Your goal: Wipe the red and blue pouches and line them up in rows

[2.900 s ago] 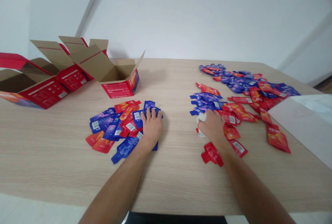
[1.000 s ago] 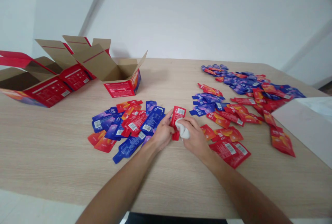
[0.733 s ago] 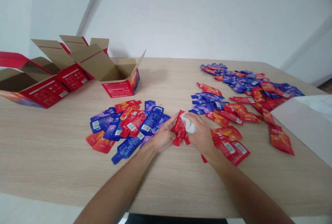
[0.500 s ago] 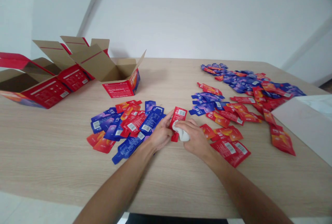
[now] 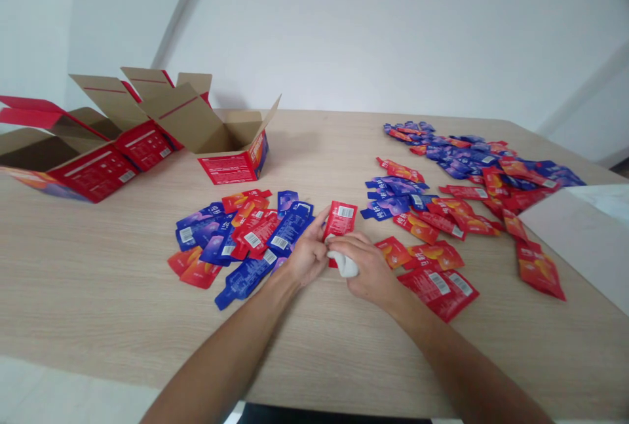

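A red pouch [image 5: 342,217] with a white barcode is held upright in my left hand [image 5: 309,252], its fingers closed on the pouch's left edge. My right hand [image 5: 366,267] grips a bunched white cloth [image 5: 344,265] and presses it against the lower part of that pouch. The cloth and fingers hide the pouch's lower end. Left of my hands lies a loose pile of blue pouches [image 5: 289,227] and red pouches [image 5: 260,232]. Close to my right wrist, more red pouches [image 5: 426,283] lie flat on the table.
Open red cardboard boxes [image 5: 227,168] stand at the back left, flaps up. A long heap of blue and red pouches [image 5: 466,158] stretches across the right side of the wooden table [image 5: 314,352]. A white sheet-like object [image 5: 580,234] sits at the right edge.
My right hand has slid the cloth slightly down the red pouch, so more of its printed face shows. The whole view has shifted a little.
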`<state>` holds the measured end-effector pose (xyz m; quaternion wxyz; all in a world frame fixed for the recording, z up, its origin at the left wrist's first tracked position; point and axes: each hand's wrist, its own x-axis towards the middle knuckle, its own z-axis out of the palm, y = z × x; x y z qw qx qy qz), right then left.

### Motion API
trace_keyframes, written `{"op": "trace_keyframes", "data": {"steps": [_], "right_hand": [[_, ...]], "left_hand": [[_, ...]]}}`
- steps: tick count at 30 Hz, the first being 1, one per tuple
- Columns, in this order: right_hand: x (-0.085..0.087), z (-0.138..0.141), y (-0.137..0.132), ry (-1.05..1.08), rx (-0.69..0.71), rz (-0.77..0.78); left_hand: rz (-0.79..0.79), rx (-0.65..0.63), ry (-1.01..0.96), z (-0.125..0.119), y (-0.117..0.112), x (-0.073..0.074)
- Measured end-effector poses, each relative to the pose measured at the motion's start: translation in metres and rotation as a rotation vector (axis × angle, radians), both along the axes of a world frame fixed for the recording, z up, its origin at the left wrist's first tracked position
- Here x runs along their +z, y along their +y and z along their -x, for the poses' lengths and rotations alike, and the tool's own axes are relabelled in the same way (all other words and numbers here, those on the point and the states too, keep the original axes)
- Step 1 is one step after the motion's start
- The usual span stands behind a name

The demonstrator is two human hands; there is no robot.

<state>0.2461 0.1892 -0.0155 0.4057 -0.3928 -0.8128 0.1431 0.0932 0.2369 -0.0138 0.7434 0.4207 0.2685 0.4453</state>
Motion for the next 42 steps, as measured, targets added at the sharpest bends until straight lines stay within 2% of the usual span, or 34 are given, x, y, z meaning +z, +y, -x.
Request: {"op": "trace_keyframes", "data": {"steps": [3, 5, 7, 9, 12, 21, 23, 25, 28, 34, 36, 40, 42], "right_hand": [[0.001, -0.001, -0.001, 0.011, 0.031, 0.047], [0.002, -0.004, -0.001, 0.042, 0.004, 0.057], [0.005, -0.007, -0.001, 0.099, -0.084, 0.048], [0.007, -0.009, -0.001, 0.178, -0.231, 0.033], [0.010, -0.008, -0.002, 0.273, -0.395, 0.023], [0.000, 0.005, -0.006, 0.269, -0.148, -0.068], [-0.003, 0.005, -0.004, 0.221, -0.111, -0.062], [-0.004, 0.004, -0.002, 0.154, -0.074, -0.053], [-0.002, 0.000, 0.000, 0.091, -0.106, -0.059], [0.003, -0.011, 0.001, 0.098, -0.373, -0.105], [0.003, -0.011, 0.001, 0.091, -0.355, -0.100], [0.002, -0.008, 0.000, 0.033, -0.194, -0.026], [0.003, -0.009, 0.001, 0.027, -0.208, -0.008]], "left_hand": [[0.096, 0.061, -0.062, -0.003, 0.003, 0.002], [0.165, 0.130, -0.078, -0.007, 0.004, 0.002], [0.197, 0.238, -0.084, -0.010, 0.006, 0.002], [0.201, 0.317, -0.101, -0.011, 0.008, 0.002], [0.196, 0.317, -0.096, -0.007, 0.009, -0.001], [0.094, 0.292, -0.030, -0.012, -0.002, -0.005], [0.124, 0.322, -0.075, -0.014, -0.002, -0.005], [0.180, 0.295, -0.180, -0.013, -0.001, -0.005], [0.231, 0.213, -0.261, -0.012, 0.000, -0.004], [0.259, 0.111, -0.197, -0.016, -0.010, 0.000], [0.272, 0.083, -0.198, -0.016, -0.010, 0.001], [0.270, 0.116, -0.205, -0.012, -0.005, -0.001], [0.264, 0.136, -0.205, -0.011, -0.003, -0.001]]}}
